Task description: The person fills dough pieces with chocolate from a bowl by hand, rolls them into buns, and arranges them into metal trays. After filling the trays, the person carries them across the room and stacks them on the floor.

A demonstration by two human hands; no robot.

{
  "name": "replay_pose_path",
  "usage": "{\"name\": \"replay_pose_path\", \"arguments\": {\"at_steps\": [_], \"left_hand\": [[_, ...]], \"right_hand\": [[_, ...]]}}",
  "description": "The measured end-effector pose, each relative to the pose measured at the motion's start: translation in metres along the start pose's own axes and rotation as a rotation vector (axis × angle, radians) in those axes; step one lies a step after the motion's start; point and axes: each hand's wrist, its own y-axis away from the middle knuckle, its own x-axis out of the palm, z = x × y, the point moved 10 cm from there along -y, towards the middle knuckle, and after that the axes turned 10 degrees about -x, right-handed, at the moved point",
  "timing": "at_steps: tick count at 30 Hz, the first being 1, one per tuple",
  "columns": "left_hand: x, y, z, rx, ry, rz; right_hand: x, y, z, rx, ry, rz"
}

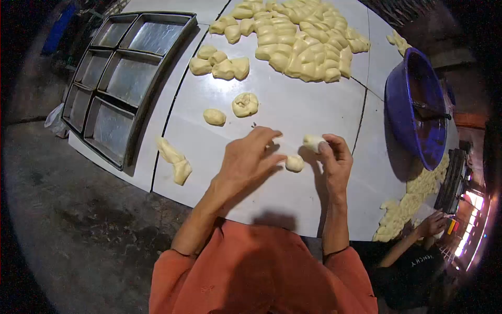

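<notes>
My left hand is over the white table with its fingers apart and curved, holding nothing. Its thumb tip reaches close to a small round dough ball; whether they touch is hard to tell. In my right hand, a pale dough piece is pinched between thumb and fingers, just above and right of that ball. Beyond my left hand sit an oval dough lump and a rounder one with a folded, dimpled top. A long twisted dough strip lies to the left.
A large heap of dough pieces covers the far table, with a smaller cluster beside it. Joined metal pans stand left. On the right are a purple basin, more dough and another person's hand.
</notes>
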Motion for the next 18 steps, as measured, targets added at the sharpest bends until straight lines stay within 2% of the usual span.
{"name": "replay_pose_path", "arguments": {"at_steps": [2,3,6,10,13,16,17,18], "left_hand": [[0.008,0.013,-0.019,0.142,-0.116,-0.026],[0.02,0.017,-0.024,0.154,-0.171,-0.016],[0.048,0.011,-0.011,0.111,-0.148,-0.04],[0.033,-0.003,-0.007,0.015,0.009,-0.134],[0.023,-0.012,-0.005,0.013,-0.035,-0.165],[0.003,-0.004,-0.005,0.06,-0.055,-0.237],[-0.008,0.005,0.002,-0.001,-0.047,-0.255],[-0.022,0.016,0.008,-0.062,-0.041,-0.276]], "right_hand": [[0.0,-0.007,0.007,-0.087,0.006,0.034],[-0.005,-0.009,0.006,-0.11,0.015,0.039],[-0.004,-0.009,0.004,-0.081,-0.058,0.0],[0.018,-0.007,-0.001,0.013,-0.023,0.11],[0.037,-0.02,-0.012,-0.093,0.626,0.415],[0.045,-0.021,0.011,-0.319,0.803,0.357],[0.047,-0.018,0.019,-0.383,0.86,0.324],[0.048,-0.018,0.016,-0.36,0.857,0.393]]}}
